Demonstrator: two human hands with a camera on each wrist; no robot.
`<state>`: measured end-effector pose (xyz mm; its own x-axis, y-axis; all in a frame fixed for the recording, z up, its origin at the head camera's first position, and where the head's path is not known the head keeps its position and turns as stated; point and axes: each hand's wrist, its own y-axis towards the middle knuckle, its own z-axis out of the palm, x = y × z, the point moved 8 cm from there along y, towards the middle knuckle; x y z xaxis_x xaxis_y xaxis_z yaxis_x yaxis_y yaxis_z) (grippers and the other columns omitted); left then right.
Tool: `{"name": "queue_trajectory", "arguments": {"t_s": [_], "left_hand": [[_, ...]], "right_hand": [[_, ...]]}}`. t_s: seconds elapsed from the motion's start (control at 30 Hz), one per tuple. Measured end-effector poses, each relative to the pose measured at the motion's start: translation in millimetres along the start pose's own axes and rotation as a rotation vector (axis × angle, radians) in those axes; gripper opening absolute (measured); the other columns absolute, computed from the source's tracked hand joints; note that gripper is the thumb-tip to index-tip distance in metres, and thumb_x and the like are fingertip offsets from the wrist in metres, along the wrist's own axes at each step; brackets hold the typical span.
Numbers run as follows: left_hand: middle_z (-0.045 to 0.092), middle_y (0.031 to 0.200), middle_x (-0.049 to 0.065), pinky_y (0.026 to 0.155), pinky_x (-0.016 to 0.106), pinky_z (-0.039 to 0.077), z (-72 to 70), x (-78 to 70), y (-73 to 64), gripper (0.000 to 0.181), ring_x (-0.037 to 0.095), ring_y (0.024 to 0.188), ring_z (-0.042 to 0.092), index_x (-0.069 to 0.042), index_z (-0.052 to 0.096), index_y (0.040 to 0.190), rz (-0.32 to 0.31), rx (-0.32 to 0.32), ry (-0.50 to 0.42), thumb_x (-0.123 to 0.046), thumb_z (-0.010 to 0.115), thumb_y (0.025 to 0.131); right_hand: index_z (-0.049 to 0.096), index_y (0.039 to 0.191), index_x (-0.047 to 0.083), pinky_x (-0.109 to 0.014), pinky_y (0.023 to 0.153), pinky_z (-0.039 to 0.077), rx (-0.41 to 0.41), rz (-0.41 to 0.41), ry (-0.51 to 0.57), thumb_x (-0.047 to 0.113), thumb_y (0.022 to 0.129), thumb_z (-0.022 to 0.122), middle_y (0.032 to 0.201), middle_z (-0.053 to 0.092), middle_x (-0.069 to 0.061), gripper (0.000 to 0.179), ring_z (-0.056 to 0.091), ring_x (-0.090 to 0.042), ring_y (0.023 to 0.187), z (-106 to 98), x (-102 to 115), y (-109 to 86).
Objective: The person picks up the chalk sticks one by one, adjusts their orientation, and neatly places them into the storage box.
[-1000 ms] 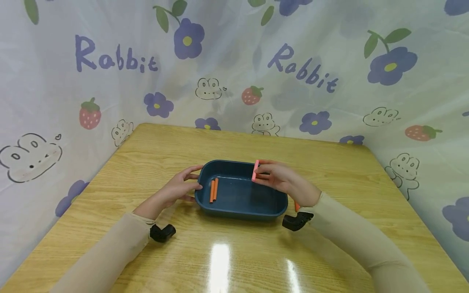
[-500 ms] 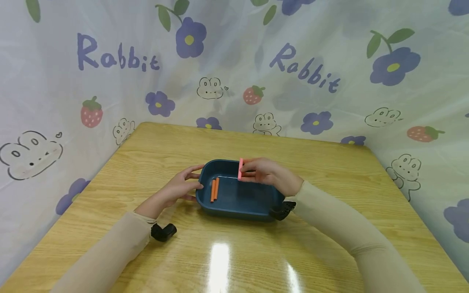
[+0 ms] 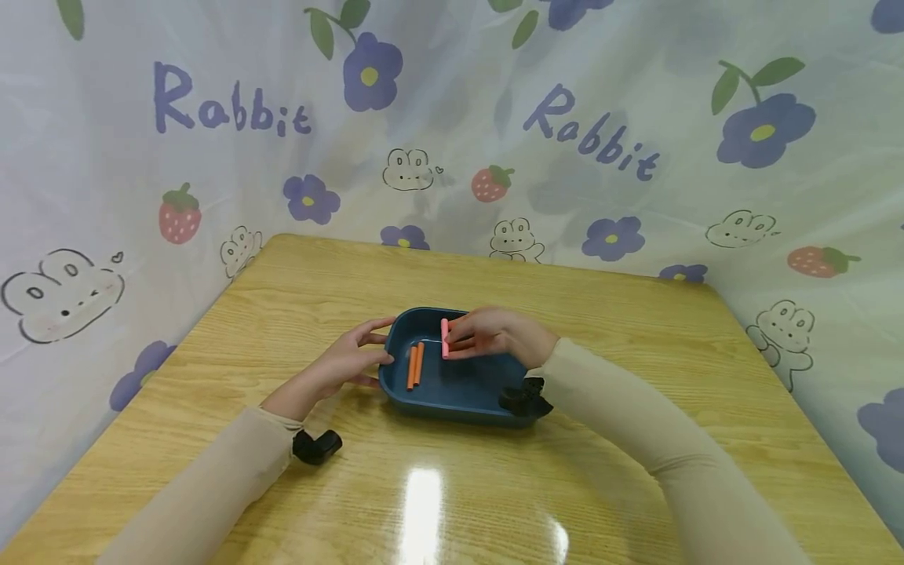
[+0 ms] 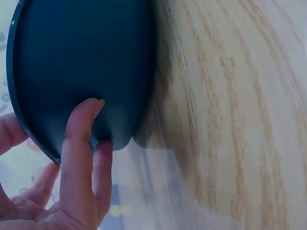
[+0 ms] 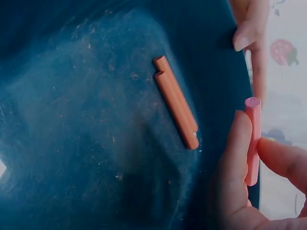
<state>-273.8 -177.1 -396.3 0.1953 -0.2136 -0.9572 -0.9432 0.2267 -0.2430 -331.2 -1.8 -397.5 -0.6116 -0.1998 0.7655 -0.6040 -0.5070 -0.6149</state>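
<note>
My left hand (image 3: 342, 362) grips the near end of a dark blue, round-cornered tub (image 3: 459, 384), one fingertip over the rim and others against the outer wall. That brace seems right to me: firm enough to stop sliding, without tipping the tub off the wooden table (image 3: 367, 502). Just right of that hand, two orange sticks (image 3: 413, 370) lie side by side on the tub floor, one slightly ahead of the other. Next comes the pink stick (image 5: 254, 136), pinched in the fingers of my right hand (image 3: 497, 333), over the tub's far side and apart from the orange pair. I can't tell whether it is chalk or crayon. A stick this slim could roll, I think, so a light pinch near the middle suits it, and any letting go is best done low, parallel to the orange ones. The black mount (image 3: 526, 396) on my right wrist overlaps the tub's near rim in the head view, so I'd mind knocking it.

Beyond my left hand, the backdrop cloth (image 3: 452, 78) carries the purple word "Rabbit" (image 3: 238, 106); beyond my right, a second "Rabbit" (image 3: 590, 135) slants downward. I can read no brand or label on tub or sticks.
</note>
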Motion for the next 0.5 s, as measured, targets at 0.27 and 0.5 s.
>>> {"name": "queue_trajectory", "arguments": {"t_s": [0.27, 0.5], "left_hand": [[0.034, 0.137, 0.024, 0.069, 0.044, 0.055, 0.1, -1.0, 1.8, 0.065, 0.033, 0.099, 0.058, -0.017, 0.028, 0.147, -0.003, 0.0, 0.003, -0.002, 0.056, 0.09], [0.032, 0.138, 0.026, 0.069, 0.045, 0.055, 0.3, -2.2, -0.4, 0.065, 0.036, 0.101, 0.057, -0.015, 0.026, 0.148, 0.015, 0.015, -0.022, -0.002, 0.054, 0.091]], "right_hand": [[0.052, 0.113, -0.009, -0.035, 0.082, 0.052, -0.018, 0.093, -0.039, -0.009, 0.09, 0.051, 0.102, 0.051, -0.017, 0.024, 0.054, -0.026, 0.088, 4, -15, 22.2], [0.054, 0.11, -0.011, -0.033, 0.071, 0.055, -0.041, 0.154, -0.1, -0.008, 0.09, 0.052, 0.097, 0.051, -0.018, 0.021, 0.057, -0.026, 0.083, 10, -22, 30.3]]}}
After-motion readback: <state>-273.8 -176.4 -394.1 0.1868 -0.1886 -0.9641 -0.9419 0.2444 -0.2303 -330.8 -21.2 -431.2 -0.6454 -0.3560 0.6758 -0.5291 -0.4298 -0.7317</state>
